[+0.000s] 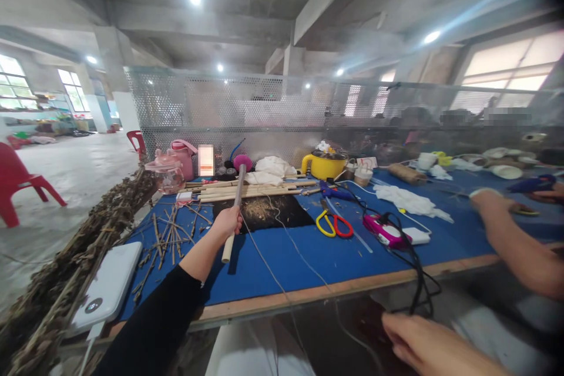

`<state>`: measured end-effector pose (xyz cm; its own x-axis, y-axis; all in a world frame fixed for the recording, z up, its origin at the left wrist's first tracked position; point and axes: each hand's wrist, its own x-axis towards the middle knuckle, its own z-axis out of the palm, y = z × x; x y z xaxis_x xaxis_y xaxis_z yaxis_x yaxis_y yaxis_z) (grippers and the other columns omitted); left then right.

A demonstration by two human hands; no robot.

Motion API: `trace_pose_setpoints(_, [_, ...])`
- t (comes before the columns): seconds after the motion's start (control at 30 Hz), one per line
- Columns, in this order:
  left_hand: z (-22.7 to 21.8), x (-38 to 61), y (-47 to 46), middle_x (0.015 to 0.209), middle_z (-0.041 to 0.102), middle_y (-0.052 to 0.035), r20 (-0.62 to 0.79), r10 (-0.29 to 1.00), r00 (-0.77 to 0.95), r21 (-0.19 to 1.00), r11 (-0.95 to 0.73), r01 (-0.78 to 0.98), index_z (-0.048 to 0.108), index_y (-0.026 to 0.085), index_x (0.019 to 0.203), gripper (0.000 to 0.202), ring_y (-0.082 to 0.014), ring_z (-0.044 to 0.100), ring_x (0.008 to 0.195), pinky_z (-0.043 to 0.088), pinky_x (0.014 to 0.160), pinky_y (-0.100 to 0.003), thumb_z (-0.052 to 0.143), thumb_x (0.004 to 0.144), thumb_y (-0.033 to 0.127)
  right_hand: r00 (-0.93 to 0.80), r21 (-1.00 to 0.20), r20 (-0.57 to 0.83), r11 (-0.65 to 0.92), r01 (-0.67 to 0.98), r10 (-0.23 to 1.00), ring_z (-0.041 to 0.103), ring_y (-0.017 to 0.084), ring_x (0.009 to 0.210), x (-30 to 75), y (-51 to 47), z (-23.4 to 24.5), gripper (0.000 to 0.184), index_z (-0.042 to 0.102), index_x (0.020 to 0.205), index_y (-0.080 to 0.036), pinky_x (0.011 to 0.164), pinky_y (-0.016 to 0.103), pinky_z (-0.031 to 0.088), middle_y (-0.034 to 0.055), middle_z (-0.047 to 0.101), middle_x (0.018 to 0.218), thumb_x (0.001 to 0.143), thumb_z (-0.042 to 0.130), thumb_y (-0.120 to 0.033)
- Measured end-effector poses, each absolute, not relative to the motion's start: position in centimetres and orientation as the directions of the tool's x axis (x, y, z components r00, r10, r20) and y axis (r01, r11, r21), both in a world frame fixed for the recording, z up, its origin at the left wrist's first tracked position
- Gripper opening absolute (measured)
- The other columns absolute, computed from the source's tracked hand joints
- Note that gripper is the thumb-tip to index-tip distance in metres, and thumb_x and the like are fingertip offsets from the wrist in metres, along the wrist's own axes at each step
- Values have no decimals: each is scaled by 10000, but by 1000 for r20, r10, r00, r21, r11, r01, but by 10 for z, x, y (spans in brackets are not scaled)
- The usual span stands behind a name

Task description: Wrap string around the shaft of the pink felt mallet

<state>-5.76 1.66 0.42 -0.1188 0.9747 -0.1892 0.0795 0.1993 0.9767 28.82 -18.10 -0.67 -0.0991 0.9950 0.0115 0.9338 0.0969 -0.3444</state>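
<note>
My left hand (227,221) is wrapped round a pale wooden rod (227,251), held tilted over the blue table. Above the fist the rod looks grey, as if wrapped (240,185). Behind it lies a black mat (282,214) strewn with brown bits. Two thin pale strings (264,258) run from near the mat over the table's front edge. My right hand (409,338) is low at the right, below the table edge, blurred, its fingers curled together; what they hold cannot be made out. Scissors (333,224) with yellow and red handles lie between the hands.
Dry twigs (170,235) and a white power bank (110,282) lie left; more rods (255,191) lie behind. A yellow pot (328,164), blue glue gun (335,191) and pink power strip (385,232) with black cables are right. A co-worker's arm (511,235) reaches in.
</note>
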Motion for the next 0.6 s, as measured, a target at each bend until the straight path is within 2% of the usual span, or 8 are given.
trace_pose_setpoints(0.07, [10,-55,11,426,367,61,-177,980,-95,978,186,92,378,182,593,265,-43,308,286,251,299,-165,398,830,300,-175,-515,-7,147,845,985,576,243,925,267,-159,2,159,623,833,-234,793,342,439,81,636,963,691,573,-283])
trace_pose_setpoints(0.1, [12,-53,8,432,370,62,-167,983,-79,979,174,101,381,182,596,261,-44,311,287,251,299,-164,400,828,301,-221,-639,-17,159,753,975,559,234,956,254,-145,9,209,593,908,-227,831,348,426,84,614,1016,728,548,-324])
trace_pose_setpoints(0.2, [12,-45,0,456,383,58,-126,992,-28,982,129,138,403,181,619,244,-50,327,294,254,299,-167,401,826,310,-293,-957,16,99,272,956,540,201,989,210,-96,24,244,507,949,-199,849,334,421,90,582,1023,754,529,-344])
trace_pose_setpoints(0.27, [8,-40,-3,463,384,58,-97,995,-8,980,97,172,416,181,628,242,-54,326,293,254,296,-172,402,824,323,-211,-999,41,43,1,977,536,180,986,178,-58,25,334,459,963,-214,790,301,436,72,564,1025,661,600,-232])
trace_pose_setpoints(0.33, [4,-36,-6,471,395,55,-68,998,1,976,66,208,432,181,631,247,-59,339,297,270,302,-177,420,815,344,-283,-989,-75,-108,-102,956,553,168,932,147,-24,22,537,424,986,-240,689,271,447,42,554,1006,512,613,-72])
trace_pose_setpoints(0.43, [2,-36,-9,505,454,36,11,1000,-6,952,-9,305,481,178,666,255,-76,393,318,304,329,-190,433,808,385,-516,-954,-227,-296,-55,826,576,132,700,108,11,17,589,415,961,-239,575,251,434,-18,562,823,438,543,-1])
trace_pose_setpoints(0.5, [3,-38,-10,527,493,18,95,995,-25,907,-76,415,501,177,693,274,-88,420,342,312,357,-198,404,821,400,-568,-959,-218,-282,-25,793,546,103,587,92,23,15,529,429,902,-219,538,229,422,-55,537,686,432,506,9])
trace_pose_setpoints(0.6, [5,-41,-10,529,515,2,215,974,-64,829,-148,539,490,177,668,302,-97,445,404,323,419,-201,370,837,397,-487,-980,-173,-197,1,856,462,75,461,82,27,13,343,448,779,-182,435,182,357,-50,514,554,471,463,-32])
